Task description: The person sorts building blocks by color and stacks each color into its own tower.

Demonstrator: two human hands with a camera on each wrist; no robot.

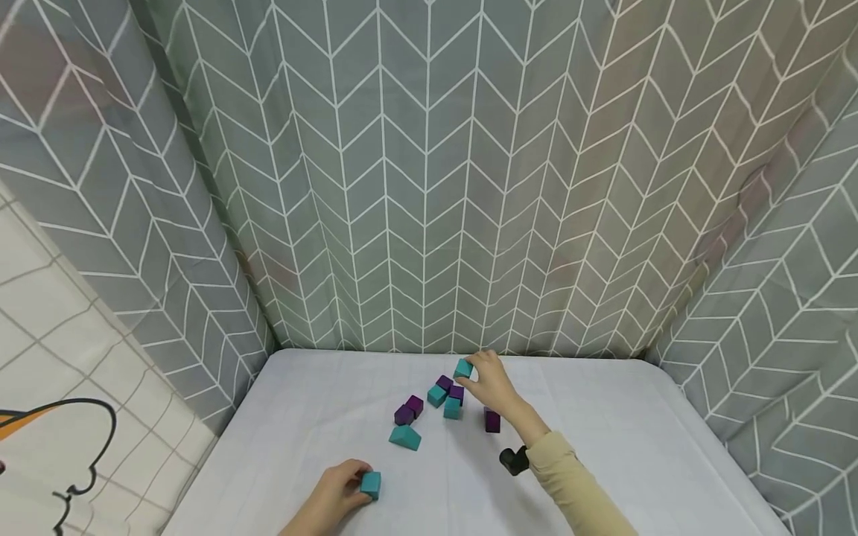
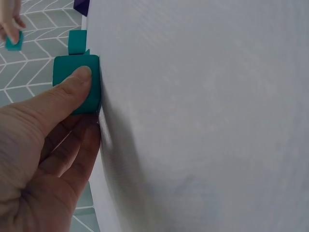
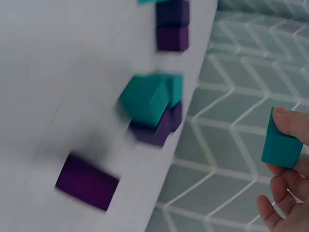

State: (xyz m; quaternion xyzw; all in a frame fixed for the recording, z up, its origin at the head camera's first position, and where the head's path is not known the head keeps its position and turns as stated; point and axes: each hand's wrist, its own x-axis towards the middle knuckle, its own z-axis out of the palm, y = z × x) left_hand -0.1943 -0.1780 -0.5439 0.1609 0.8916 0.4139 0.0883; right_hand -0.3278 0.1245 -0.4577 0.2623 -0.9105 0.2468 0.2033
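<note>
Near the front of the white table, my left hand (image 1: 333, 495) pinches a teal cube (image 1: 371, 485) between thumb and fingers; in the left wrist view that cube (image 2: 72, 72) appears at the table surface. Farther back, my right hand (image 1: 494, 385) holds another teal cube (image 1: 462, 368) by its fingertips. The right wrist view shows this cube (image 3: 282, 147) held up off the table. Just below it sits a cluster of purple blocks and teal blocks (image 1: 452, 408). Left of the cluster, two purple blocks (image 1: 404, 415) touch, with a teal triangular block (image 1: 405, 438) in front of them.
A separate purple block (image 1: 492, 421) lies near my right wrist. A black object (image 1: 515, 461) of unclear kind rests beside the right sleeve (image 1: 563, 469), partly hidden. Patterned grey curtains (image 1: 429, 186) stand behind the table (image 1: 637, 432) and at its sides.
</note>
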